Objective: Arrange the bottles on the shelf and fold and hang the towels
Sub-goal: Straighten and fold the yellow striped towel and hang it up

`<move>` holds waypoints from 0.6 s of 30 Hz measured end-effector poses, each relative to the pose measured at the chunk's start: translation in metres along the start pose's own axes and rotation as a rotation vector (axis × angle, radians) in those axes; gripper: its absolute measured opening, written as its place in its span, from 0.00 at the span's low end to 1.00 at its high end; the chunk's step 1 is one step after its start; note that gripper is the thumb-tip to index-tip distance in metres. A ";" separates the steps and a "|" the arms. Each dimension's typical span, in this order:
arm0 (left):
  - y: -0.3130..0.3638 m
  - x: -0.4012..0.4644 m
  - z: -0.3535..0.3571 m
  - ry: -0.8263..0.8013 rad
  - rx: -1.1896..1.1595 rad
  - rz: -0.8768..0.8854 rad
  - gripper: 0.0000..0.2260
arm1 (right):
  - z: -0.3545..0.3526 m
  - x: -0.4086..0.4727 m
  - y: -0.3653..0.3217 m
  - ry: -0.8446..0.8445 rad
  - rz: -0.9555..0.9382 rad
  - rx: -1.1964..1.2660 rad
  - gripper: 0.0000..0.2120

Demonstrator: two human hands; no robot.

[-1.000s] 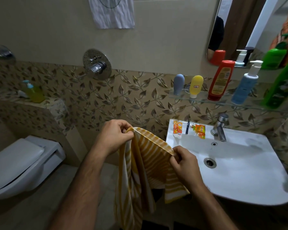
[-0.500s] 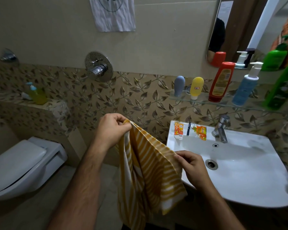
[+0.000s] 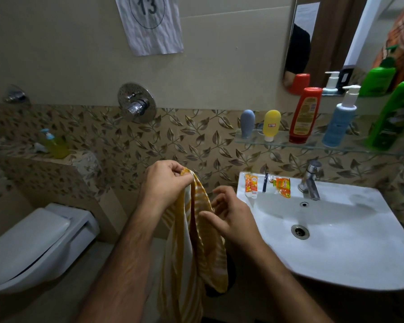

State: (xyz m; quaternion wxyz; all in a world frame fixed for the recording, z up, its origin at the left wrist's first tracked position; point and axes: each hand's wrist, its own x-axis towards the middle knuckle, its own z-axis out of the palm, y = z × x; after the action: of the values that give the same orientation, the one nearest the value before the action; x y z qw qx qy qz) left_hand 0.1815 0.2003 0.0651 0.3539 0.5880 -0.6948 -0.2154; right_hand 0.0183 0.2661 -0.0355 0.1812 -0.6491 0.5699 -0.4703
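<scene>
A yellow and white striped towel (image 3: 194, 248) hangs down in front of me. My left hand (image 3: 166, 180) pinches its top edge in curled fingers. My right hand (image 3: 229, 213) hovers just right of the towel with fingers spread and loose, holding nothing. On the glass shelf (image 3: 313, 148) above the sink stand a grey tube (image 3: 247, 123), a yellow tube (image 3: 271, 124), a red bottle (image 3: 304, 115), a blue pump bottle (image 3: 339, 120) and a green bottle (image 3: 393, 115).
A white sink (image 3: 350, 248) with a tap (image 3: 310, 180) and small sachets (image 3: 281, 186) on its rim is at right. A white toilet (image 3: 33, 243) sits at lower left. A ledge at left carries a yellow pump bottle (image 3: 54, 144). A mirror (image 3: 331, 38) hangs above the shelf.
My right hand has let go of the towel's corner and opened beside it. The towel now hangs bunched from my left hand alone.
</scene>
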 end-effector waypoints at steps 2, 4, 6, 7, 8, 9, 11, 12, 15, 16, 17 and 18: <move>0.002 0.000 0.001 0.009 -0.008 -0.012 0.05 | 0.009 0.003 -0.006 0.078 -0.040 -0.077 0.22; 0.003 0.001 0.003 0.015 -0.016 -0.010 0.05 | 0.017 0.003 -0.012 0.170 -0.078 -0.122 0.19; 0.004 0.000 0.005 0.021 -0.016 0.001 0.06 | 0.022 0.002 -0.015 0.234 -0.107 -0.178 0.17; 0.004 0.000 0.006 0.023 -0.016 0.004 0.05 | 0.024 0.002 -0.015 0.252 -0.123 -0.208 0.16; 0.005 0.001 0.006 0.022 -0.018 0.007 0.05 | 0.026 0.001 -0.016 0.262 -0.136 -0.235 0.15; 0.006 0.001 0.007 0.019 -0.023 0.009 0.05 | 0.027 0.001 -0.016 0.270 -0.147 -0.257 0.13; 0.008 0.001 0.007 0.019 -0.030 0.012 0.05 | 0.028 0.001 -0.016 0.276 -0.160 -0.301 0.12; 0.009 0.001 0.006 0.019 -0.030 0.013 0.05 | 0.029 0.000 -0.015 0.270 -0.157 -0.323 0.14; 0.011 0.001 0.005 0.012 -0.030 0.009 0.04 | 0.031 -0.005 -0.012 0.256 -0.114 -0.349 0.20; 0.012 0.001 0.005 0.005 -0.031 0.004 0.04 | 0.032 -0.006 -0.010 0.252 -0.101 -0.353 0.20; 0.013 0.001 0.004 -0.003 -0.034 -0.001 0.04 | 0.032 -0.008 -0.009 0.247 -0.091 -0.359 0.20; 0.014 0.001 0.004 -0.009 -0.035 -0.004 0.04 | 0.033 -0.010 -0.009 0.248 -0.082 -0.363 0.20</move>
State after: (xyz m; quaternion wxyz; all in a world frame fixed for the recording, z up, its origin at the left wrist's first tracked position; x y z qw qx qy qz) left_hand 0.1690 0.2019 0.0723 0.3607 0.5820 -0.6913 -0.2309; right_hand 0.0511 0.2679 -0.0489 -0.0292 -0.6308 0.6362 -0.4432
